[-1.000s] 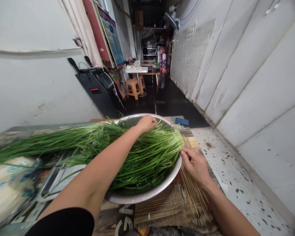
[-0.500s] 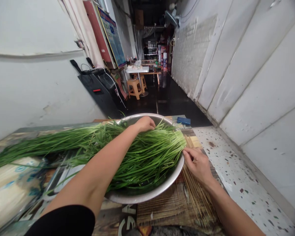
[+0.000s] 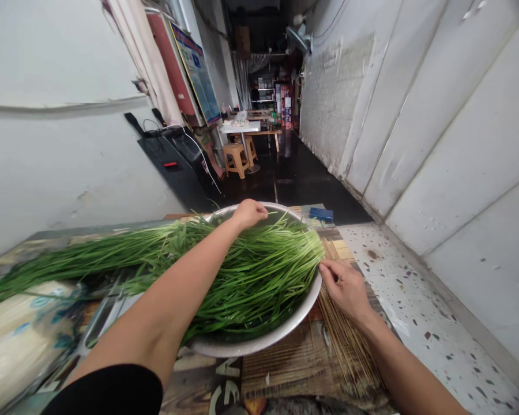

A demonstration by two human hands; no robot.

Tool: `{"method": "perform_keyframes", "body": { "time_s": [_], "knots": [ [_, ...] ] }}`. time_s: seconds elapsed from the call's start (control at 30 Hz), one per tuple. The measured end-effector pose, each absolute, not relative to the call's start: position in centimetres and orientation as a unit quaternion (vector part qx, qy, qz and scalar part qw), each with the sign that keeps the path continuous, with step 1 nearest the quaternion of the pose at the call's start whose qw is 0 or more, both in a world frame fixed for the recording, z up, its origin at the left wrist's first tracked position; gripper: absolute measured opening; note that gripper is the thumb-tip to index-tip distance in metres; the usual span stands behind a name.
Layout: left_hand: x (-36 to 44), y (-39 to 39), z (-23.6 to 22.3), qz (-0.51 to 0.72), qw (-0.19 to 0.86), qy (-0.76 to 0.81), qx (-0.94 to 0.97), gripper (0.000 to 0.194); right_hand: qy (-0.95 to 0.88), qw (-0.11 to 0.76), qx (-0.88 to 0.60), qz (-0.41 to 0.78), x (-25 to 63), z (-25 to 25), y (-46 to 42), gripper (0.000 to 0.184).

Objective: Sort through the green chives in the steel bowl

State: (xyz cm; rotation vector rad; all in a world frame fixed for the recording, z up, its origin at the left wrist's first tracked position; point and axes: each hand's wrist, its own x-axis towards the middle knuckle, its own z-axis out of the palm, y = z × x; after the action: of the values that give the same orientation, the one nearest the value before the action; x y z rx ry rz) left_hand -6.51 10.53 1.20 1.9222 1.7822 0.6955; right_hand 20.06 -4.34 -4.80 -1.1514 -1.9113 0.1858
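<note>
A big metal bowl (image 3: 259, 344) on the table holds a long bunch of green chives (image 3: 251, 271) whose leaf ends trail off to the left. My left hand (image 3: 248, 213) reaches across the bowl to its far side, fingers curled down into the chives. My right hand (image 3: 345, 286) rests at the bowl's right rim, fingers pinched at the cut ends of the chives. Under that hand lies a spread of thin bamboo skewers (image 3: 343, 340).
A blue box (image 3: 320, 214) sits beyond the bowl at the table's far edge. A metal tray (image 3: 99, 323) and a pale bag (image 3: 21, 334) lie to the left. White walls close in on both sides; a dark corridor with stools (image 3: 236, 158) runs ahead.
My left hand has shifted slightly farther along the bowl's far side. My right hand stays at the chive ends by the rim. The view has shifted a little.
</note>
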Motion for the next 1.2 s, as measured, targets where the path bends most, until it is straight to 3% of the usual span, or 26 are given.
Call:
{"method": "perform_keyframes", "body": {
  "time_s": [0.13,0.27,0.73,1.2],
  "knots": [
    [-4.2,8.7,1.5,0.329,0.354,0.578,0.657,0.02,-0.743,0.436,-0.486,0.146,19.9,-4.5,-4.5,0.022],
    [-1.0,6.0,1.7,0.316,0.433,0.55,0.64,0.024,-0.71,0.439,-0.504,0.224,19.5,-4.2,-4.7,0.024],
    [0.8,4.3,1.8,0.357,0.347,0.562,0.661,0.018,-0.696,0.463,-0.505,0.214,19.3,-4.4,-4.9,0.023],
    [1.2,4.1,1.7,0.34,0.393,0.574,0.633,0.02,-0.704,0.451,-0.514,0.189,19.1,-4.2,-5.0,0.023]
  ]
}}
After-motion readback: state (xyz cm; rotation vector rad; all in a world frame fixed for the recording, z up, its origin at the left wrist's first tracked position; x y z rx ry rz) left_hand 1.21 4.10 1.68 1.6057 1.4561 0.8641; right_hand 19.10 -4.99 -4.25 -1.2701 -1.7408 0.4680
